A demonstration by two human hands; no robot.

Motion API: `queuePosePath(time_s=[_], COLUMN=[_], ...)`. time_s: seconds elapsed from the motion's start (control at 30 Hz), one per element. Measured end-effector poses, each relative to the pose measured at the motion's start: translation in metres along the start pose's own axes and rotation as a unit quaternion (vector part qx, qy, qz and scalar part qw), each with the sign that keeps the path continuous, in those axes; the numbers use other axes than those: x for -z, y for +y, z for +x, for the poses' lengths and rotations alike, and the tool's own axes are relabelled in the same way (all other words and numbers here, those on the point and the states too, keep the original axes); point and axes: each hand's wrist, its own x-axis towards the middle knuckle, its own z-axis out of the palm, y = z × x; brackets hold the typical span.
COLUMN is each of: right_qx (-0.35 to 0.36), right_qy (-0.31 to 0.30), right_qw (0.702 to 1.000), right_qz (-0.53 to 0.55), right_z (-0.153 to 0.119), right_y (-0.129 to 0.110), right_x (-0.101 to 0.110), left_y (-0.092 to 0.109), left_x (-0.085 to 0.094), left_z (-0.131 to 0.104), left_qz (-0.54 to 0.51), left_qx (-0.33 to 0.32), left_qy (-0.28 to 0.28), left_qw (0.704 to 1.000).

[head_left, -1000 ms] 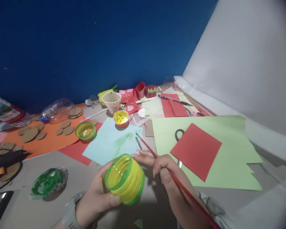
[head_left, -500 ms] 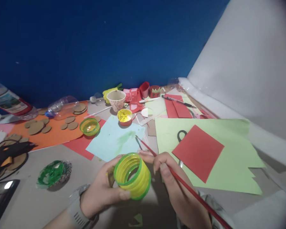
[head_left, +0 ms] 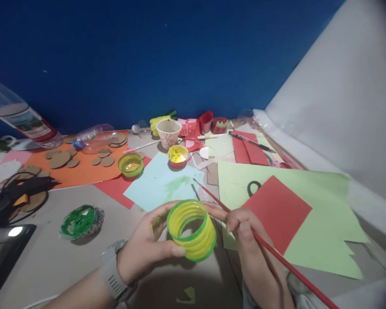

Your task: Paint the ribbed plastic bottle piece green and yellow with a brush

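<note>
Near the front of the table, my left hand (head_left: pixel 151 244) grips a yellow ribbed ring (head_left: pixel 201 240) with green rims, its thumb along the front edge. The ring is tilted, its opening towards me. To its right, my right hand (head_left: pixel 249 240) pinches a thin red paintbrush (head_left: pixel 286 262), whose tip points away over the light blue paper (head_left: pixel 157 176). One finger of that hand reaches out behind the ring. Green paint fills a shallow dish (head_left: pixel 79 223) at the left, and yellow paint lies in a small red-sided cup (head_left: pixel 178 156). Some paint marks my left hand.
Cardboard discs (head_left: pixel 60 159) and a clear bottle (head_left: pixel 96 139) lie on orange paper. A patterned cup (head_left: pixel 169 134) stands at the back. Red paper (head_left: pixel 278 212) partly covers scissors (head_left: pixel 254 188) on green paper (head_left: pixel 328 214). A black-edged device (head_left: pixel 6 253) sits front left.
The view has shifted, so most things appear further right. The ring has turned slightly in my left hand, and the brush remains in my right hand.
</note>
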Motion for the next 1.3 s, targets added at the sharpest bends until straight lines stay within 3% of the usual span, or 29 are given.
queuePosePath(time_s=[0.27, 0.53, 1.3], right_qx=[-0.005, -0.006, 0.006], right_qy=[0.016, 0.027, 0.078], right_qw=[1.0, 0.999, 0.997], right_qz=[0.014, 0.021, -0.003], right_z=[-0.001, -0.002, 0.0], right_y=[0.002, 0.004, -0.006], right_x=[0.001, 0.002, -0.009], left_y=[0.003, -0.003, -0.004], left_x=[-0.001, 0.004, 0.002], left_z=[0.002, 0.0, 0.0], left_qz=[0.08, 0.139, 0.152], left_qx=[-0.049, -0.081, -0.064], left_qy=[0.045, 0.05, 0.086], left_qw=[0.995, 0.986, 0.983])
